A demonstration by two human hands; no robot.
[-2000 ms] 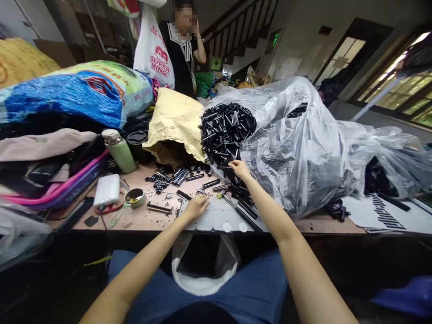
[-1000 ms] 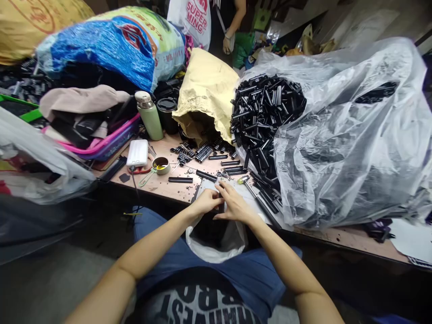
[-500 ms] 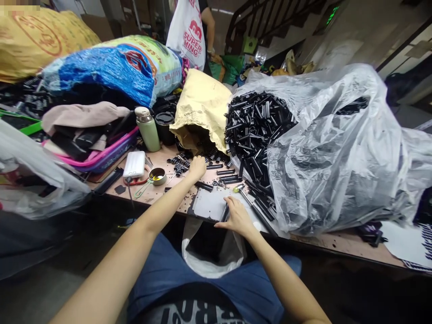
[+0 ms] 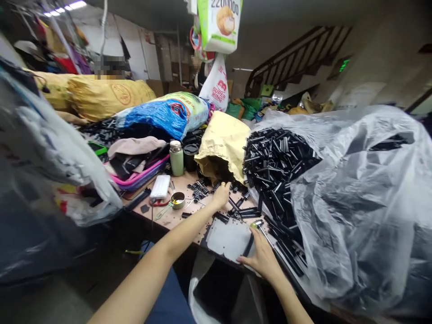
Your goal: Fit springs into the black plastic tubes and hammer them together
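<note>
Cluttered table [image 4: 168, 219] in a dim storeroom. Nearest, right hand [image 4: 261, 257] flat with fingers spread on the edge of a grey plate [image 4: 229, 238]. Further, left hand [image 4: 221, 196] among small black springs [image 4: 199, 192], grip not clear. Behind, yellow sack [image 4: 224, 144] and heap of black tubes [image 4: 278, 166] in a clear plastic bag [image 4: 357, 198].

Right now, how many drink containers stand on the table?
2: a green flask and a black cup beside it, both behind the left hand, next to the yellow sack. Clutter may hide others.

"2200000" on hanging bag [image 4: 218, 24]
</note>
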